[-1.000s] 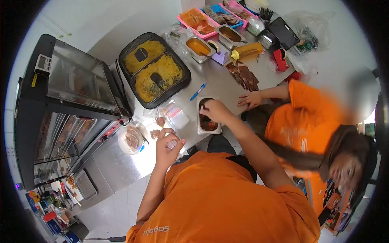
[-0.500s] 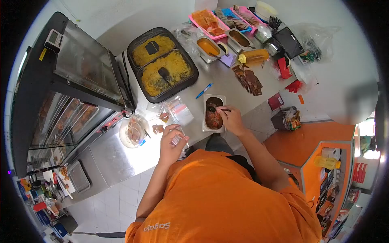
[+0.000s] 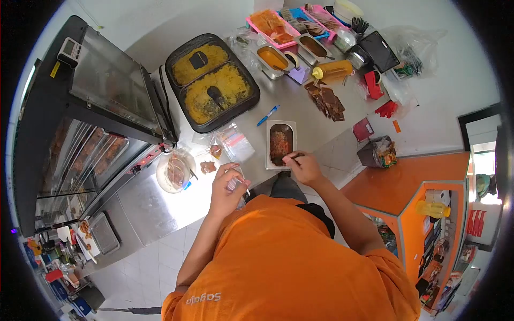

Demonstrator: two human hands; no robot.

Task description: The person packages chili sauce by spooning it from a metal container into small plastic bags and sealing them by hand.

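My left hand is closed on a small clear plastic bag at the table's front edge. My right hand pinches the handle of a spoon, whose bowl is down at the near end of a metal container. Chunky red sauce lies in that container. Beside my left hand are a stack of clear plastic bags and a small tied packet. A blue pen lies beyond the container.
A black two-part pan of yellow rice-like food stands further back. At left are a glass-fronted display warmer and a plastic tub. Sauce pans, a yellow squeeze bottle and brown sachets sit at back right.
My right hand has drawn the spoon toward me, from the container's middle to its near end. My left hand holds the bag in nearly the same place.
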